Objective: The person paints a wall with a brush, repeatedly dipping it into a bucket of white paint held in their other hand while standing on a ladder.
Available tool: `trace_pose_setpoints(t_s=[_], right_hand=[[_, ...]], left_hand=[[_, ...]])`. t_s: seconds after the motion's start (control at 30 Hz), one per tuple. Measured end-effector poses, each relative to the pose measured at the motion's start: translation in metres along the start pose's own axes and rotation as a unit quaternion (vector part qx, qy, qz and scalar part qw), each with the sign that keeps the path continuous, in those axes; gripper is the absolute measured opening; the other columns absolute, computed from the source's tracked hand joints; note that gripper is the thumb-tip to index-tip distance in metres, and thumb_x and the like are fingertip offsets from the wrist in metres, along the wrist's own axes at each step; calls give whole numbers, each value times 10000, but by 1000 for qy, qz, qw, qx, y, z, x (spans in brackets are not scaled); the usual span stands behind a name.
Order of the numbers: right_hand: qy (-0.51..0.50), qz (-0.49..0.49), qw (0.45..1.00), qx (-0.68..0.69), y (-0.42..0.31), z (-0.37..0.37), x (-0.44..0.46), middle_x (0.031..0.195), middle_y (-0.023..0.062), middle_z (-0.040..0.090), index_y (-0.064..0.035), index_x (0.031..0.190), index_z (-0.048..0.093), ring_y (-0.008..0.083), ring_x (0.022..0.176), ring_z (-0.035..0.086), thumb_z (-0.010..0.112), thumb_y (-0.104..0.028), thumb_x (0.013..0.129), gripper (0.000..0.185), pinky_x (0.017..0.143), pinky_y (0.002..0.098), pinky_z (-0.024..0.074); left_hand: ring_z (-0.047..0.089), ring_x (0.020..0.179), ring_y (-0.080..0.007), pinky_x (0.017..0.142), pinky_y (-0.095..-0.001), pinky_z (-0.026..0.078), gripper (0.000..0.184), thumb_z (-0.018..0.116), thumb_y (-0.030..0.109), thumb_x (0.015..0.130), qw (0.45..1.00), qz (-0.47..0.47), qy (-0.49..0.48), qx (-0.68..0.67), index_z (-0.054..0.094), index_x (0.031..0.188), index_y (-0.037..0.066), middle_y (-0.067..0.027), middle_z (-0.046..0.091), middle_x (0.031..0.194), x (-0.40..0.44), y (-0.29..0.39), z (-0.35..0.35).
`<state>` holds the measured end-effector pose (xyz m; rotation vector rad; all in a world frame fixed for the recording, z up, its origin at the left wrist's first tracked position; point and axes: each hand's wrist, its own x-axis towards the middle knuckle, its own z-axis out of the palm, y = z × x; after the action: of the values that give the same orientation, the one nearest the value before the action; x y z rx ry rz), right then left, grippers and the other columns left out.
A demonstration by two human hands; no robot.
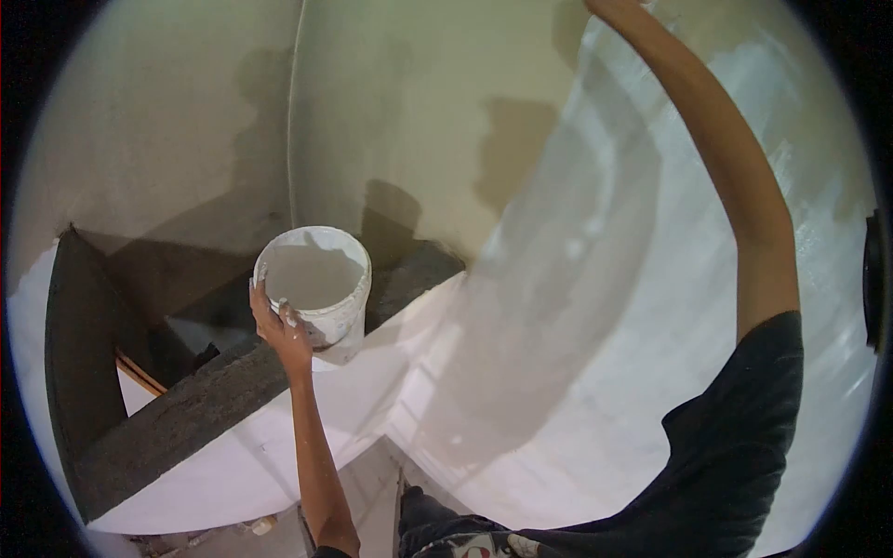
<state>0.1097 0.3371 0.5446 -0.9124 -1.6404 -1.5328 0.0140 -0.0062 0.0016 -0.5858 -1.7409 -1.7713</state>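
A white plastic bucket (342,327), smeared with pale residue, stands upright on a ledge by the wall corner. Whitish paint or plaster fills part of its inside. My left hand (283,325) grips the bucket's near left side, with white spots on the fingers. High up at the top edge, my right hand (614,6) reaches to the wall and is mostly cut off by the frame. Its fingers, and anything in them, cannot be made out. Near that raised arm, the wall (549,307) has a broad white coating beside bare beige-green surface.
A rough dark concrete ledge (200,409) runs diagonally beneath the bucket, bordering a recessed opening (139,307) at left. White-coated surface (251,474) lies below it. A black round object (873,279) sits at the right edge. Some debris (260,525) shows at the bottom left.
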Motion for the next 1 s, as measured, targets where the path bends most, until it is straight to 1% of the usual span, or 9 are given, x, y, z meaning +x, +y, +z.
trace_pose_setpoints(t_s=[0.03,0.13,0.2,0.27,0.43,0.53,0.6,0.87,1.0], right_hand=[[22,-6,1000,-9,-10,11,-10,894,105,643,-108,845,670,213,822,634,557,-88,731,161,633,313,504],[-122,-58,991,15,-35,-4,-62,795,72,628,-85,778,637,172,658,618,511,-24,735,146,539,274,496],[-179,-35,980,78,-43,-33,-96,819,78,651,-59,805,664,199,706,632,668,-162,656,182,469,327,490],[-263,-72,961,33,-56,-42,-117,925,79,645,-77,836,669,227,813,634,670,-121,641,200,495,349,511],[-326,-72,939,81,-84,-45,-176,898,64,648,-101,838,669,195,802,632,654,-79,644,196,478,324,499],[-271,-126,951,79,-100,-40,-235,841,52,648,-100,826,667,185,775,632,654,-77,641,187,463,293,479],[-400,-113,898,145,-103,-80,-266,820,49,646,-110,809,664,184,796,628,640,-64,654,163,518,305,478],[-398,-189,877,191,-177,-45,-463,795,65,639,-116,766,659,212,814,618,577,-106,716,97,670,313,462],[-500,-122,799,311,-189,-47,-521,841,108,624,-74,784,637,246,842,615,549,-83,742,99,661,335,508]], left_hand=[[294,1234,-343,1000,-454,182,530,358,401,882,1000,0,-1,-4,365,1269,38,-195,329,1324,0,0,0],[296,1232,-345,998,-450,191,540,348,418,886,1000,5,-6,-2,365,1268,37,-196,331,1321,1,-1,-1],[298,1230,-347,996,-447,201,548,345,430,886,1000,3,-5,5,368,1267,36,-198,335,1318,1,0,0],[301,1227,-350,995,-444,210,557,344,441,885,1000,-7,0,18,372,1264,35,-200,341,1314,0,3,-1],[304,1225,-351,994,-444,214,564,352,446,881,1000,2,2,7,371,1268,35,-205,331,1319,-1,-2,-1],[308,1222,-352,993,-443,216,561,358,440,881,1000,12,0,-3,370,1269,35,-210,333,1316,2,-6,0],[314,1217,-356,991,-442,223,558,361,436,880,1000,15,1,-5,371,1267,33,-215,341,1309,0,-4,0],[348,1193,-358,972,-441,260,552,359,433,880,1000,10,5,10,381,1252,26,-202,368,1293,-1,-7,0],[348,1195,-354,975,-441,256,546,360,427,877,1000,13,8,-3,385,1249,28,-196,373,1290,0,-7,0]])
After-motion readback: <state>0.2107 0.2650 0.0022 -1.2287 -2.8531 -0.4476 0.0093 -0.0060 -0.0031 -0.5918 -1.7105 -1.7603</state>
